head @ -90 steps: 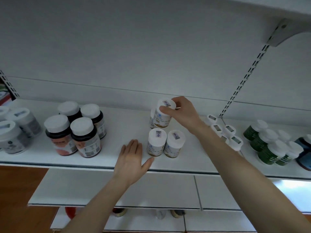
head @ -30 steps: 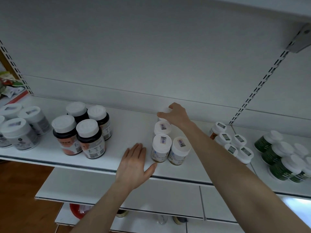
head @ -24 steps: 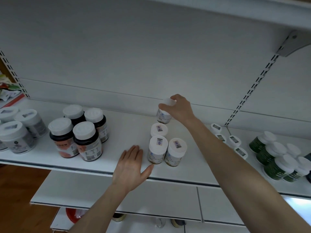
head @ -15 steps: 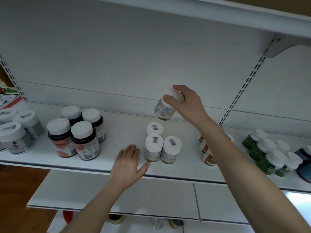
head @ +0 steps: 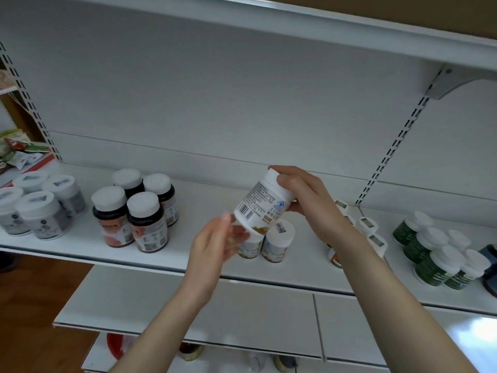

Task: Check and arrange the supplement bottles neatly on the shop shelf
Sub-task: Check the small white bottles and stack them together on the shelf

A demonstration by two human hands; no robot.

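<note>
Right hand grips the tilted white supplement bottle near its cap; base points down-left toward the left hand, fingers open, empty.

Soft, even light, glare on the lower shelf, bowed wide-angle edges, a motion-blurred left hand.
</note>
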